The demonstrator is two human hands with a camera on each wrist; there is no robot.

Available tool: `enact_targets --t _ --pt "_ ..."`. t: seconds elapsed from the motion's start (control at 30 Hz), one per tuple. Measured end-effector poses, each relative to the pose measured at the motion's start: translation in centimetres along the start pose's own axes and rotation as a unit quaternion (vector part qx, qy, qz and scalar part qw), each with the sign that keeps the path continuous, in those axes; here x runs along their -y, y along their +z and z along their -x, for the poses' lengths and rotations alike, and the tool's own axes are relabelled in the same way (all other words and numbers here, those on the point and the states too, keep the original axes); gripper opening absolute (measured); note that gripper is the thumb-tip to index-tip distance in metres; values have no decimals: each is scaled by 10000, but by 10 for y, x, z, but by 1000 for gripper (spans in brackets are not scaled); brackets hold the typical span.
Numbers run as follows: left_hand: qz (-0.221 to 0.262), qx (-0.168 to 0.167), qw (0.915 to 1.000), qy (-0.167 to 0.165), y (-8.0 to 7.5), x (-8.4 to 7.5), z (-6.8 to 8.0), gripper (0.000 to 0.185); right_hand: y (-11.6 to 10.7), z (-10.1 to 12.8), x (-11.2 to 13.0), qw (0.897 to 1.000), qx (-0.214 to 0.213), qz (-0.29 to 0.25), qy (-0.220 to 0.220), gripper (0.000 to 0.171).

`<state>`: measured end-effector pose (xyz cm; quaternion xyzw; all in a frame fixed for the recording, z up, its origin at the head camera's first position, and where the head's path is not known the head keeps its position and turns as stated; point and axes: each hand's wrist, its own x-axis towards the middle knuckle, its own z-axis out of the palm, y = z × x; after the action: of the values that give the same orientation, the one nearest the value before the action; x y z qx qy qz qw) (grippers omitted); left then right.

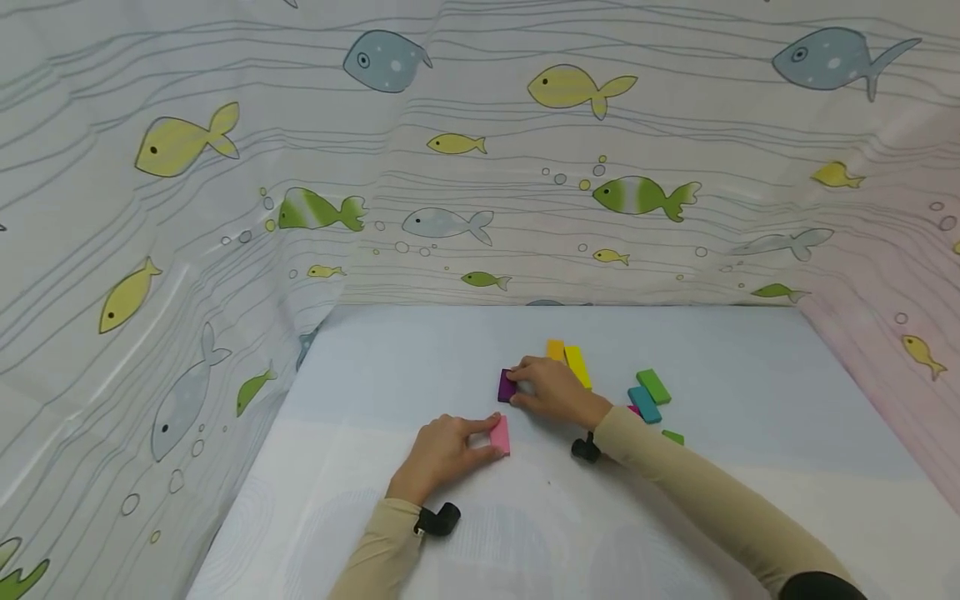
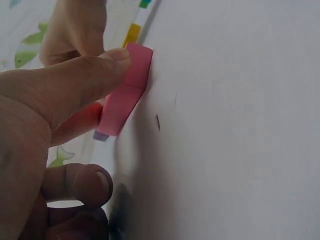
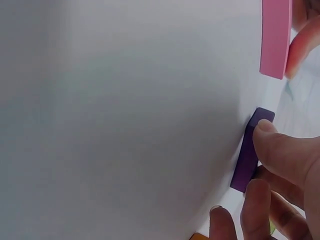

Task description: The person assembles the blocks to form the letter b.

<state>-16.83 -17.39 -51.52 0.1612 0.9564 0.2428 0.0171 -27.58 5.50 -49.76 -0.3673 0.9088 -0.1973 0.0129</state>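
Note:
My left hand (image 1: 441, 452) pinches a pink rectangular block (image 1: 500, 436) between thumb and a finger, near the middle of the white table. In the left wrist view the thumb lies along one end of the pink block (image 2: 127, 87). Slightly farther back, my right hand (image 1: 557, 390) holds a dark purple block (image 1: 506, 386) by its ends. The right wrist view has the thumb at one end of the purple block (image 3: 247, 152) and a finger at the other. A gap separates the pink and purple blocks.
Behind the right hand lie an orange block (image 1: 555, 348) and a yellow block (image 1: 577, 367). Right of it are a green block (image 1: 653, 387), a teal block (image 1: 645, 404), a partly hidden magenta block (image 1: 634, 409) and another green block (image 1: 673, 437) beside the sleeve. A fish-patterned curtain (image 1: 517, 183) borders the table.

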Motion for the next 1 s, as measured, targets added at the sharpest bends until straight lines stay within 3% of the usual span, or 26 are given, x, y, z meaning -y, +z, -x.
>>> enact_targets --t 0.4,0.63,1.0 --pt "-86 -263 9996 44 1 7 0 54 6 -13 6 9993 325 136 88 46" --pt "-188 -335 9992 109 3 8 1 53 6 -7 13 9993 239 181 -238 42" --pt "-528 -379 9976 258 6 7 5 54 15 5 24 9990 112 146 -410 38"
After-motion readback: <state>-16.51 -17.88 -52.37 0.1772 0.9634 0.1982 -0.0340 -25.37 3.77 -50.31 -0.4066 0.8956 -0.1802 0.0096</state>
